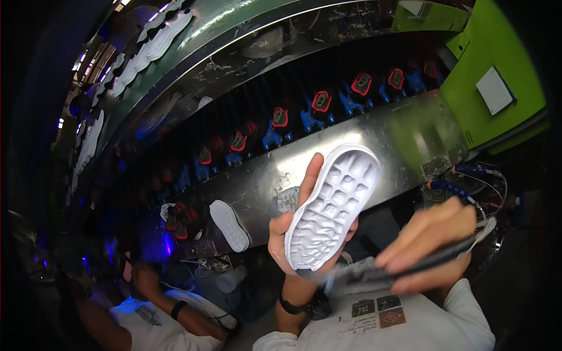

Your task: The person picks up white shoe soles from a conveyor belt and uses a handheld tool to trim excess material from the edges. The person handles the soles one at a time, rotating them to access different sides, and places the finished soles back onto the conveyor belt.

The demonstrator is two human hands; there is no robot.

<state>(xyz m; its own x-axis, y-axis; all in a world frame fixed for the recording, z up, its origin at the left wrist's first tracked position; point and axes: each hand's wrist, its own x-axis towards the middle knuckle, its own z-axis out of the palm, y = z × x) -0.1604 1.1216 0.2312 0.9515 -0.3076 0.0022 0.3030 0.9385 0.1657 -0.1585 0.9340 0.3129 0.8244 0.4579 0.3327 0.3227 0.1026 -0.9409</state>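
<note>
My left hand [280, 234] is wrapped round a white shoe sole [336, 205] from beneath, thumb on its left edge. The sole's hollow, ribbed inner face shows, its raised rim running all round. In my right hand [436, 240] is a long dark brush-like tool [421, 257], its fingers closed on the handle. Hand and tool are smeared by motion. The tool's tip lies beside the lower end of the sole; whether it touches the sole I cannot tell.
On the metal bench [404, 164], another white sole [228, 225] lies to the left. Dark shoe pieces with red outlines [321, 100] line the back on blue holders. A green cabinet [497, 88] stands at right, near blue hoses [451, 188]. A co-worker's arm [190, 316] is at lower left.
</note>
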